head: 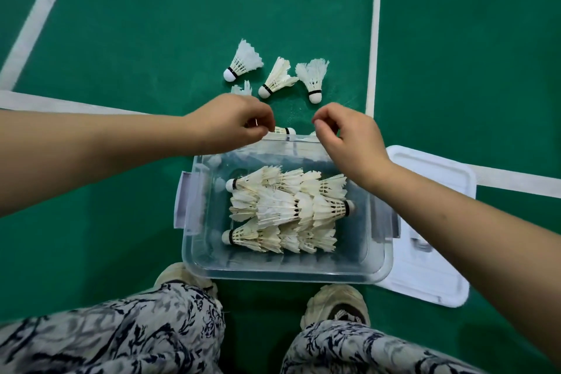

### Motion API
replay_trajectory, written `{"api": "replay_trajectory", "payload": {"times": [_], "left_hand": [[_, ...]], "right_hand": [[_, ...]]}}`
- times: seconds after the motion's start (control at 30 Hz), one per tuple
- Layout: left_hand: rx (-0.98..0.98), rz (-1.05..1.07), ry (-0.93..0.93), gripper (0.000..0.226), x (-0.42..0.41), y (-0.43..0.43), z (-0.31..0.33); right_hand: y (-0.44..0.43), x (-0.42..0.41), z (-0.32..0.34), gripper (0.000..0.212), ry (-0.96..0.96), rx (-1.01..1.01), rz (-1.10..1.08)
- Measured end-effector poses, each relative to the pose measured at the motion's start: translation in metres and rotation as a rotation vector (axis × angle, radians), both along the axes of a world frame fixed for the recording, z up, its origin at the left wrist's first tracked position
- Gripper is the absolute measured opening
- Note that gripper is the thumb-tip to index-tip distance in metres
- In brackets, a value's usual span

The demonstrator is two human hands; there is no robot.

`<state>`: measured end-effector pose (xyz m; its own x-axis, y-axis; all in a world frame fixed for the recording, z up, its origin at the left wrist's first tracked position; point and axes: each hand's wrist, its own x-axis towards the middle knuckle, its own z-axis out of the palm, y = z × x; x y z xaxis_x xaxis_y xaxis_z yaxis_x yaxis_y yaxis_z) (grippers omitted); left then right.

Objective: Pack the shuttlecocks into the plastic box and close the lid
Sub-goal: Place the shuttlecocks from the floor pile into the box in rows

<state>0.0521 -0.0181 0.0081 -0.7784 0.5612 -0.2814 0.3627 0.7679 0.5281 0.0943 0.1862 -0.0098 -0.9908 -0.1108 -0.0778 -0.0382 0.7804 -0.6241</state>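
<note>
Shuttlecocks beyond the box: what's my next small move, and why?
Probably lift the shuttlecock that the left hand seems to pinch over the far rim into the plastic box, beside the three stacked rows. At least three loose shuttlecocks lie beyond, and the lid is off, so packing isn't finished.

Box (282, 270) centre-low in frame, three rows of shuttlecocks (285, 209) lying in it. Lid (440, 185) on the floor right of the box, box edge overlapping it. Three loose shuttlecocks (277, 79) above the box, upper middle. Shoes (334, 297) just below the box.
</note>
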Motion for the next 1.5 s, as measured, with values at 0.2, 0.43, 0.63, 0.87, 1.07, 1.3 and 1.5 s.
{"api": "replay_trajectory", "payload": {"times": [0.2,0.43,0.63,0.87,1.07,1.3,1.5], "left_hand": [[-0.004,0.017,-0.033,0.016,0.012,0.0,-0.014],[0.051,0.078,-0.094,0.015,0.025,-0.003,-0.014],[-0.077,0.224,-0.005,0.052,-0.008,-0.015,-0.03],[-0.339,0.163,-0.158,0.108,-0.043,-0.026,-0.058],[-0.346,0.087,-0.122,0.113,-0.05,-0.021,-0.076],[-0.398,-0.047,-0.178,0.091,-0.045,-0.018,-0.093],[-0.346,-0.025,-0.194,0.06,-0.047,-0.02,-0.096]], "right_hand": [[-0.003,0.01,-0.003,0.017,-0.043,0.038,0.029],[-0.008,0.028,-0.003,0.018,-0.101,0.109,0.06],[0.001,0.011,0.011,0.015,-0.133,0.094,0.134],[-0.004,-0.008,0.007,0.015,-0.117,0.039,0.13],[-0.007,-0.005,-0.005,0.014,-0.128,-0.002,0.13],[-0.006,-0.005,-0.007,0.014,-0.14,-0.011,0.123],[-0.006,-0.004,-0.008,0.015,-0.145,-0.013,0.128]]}}
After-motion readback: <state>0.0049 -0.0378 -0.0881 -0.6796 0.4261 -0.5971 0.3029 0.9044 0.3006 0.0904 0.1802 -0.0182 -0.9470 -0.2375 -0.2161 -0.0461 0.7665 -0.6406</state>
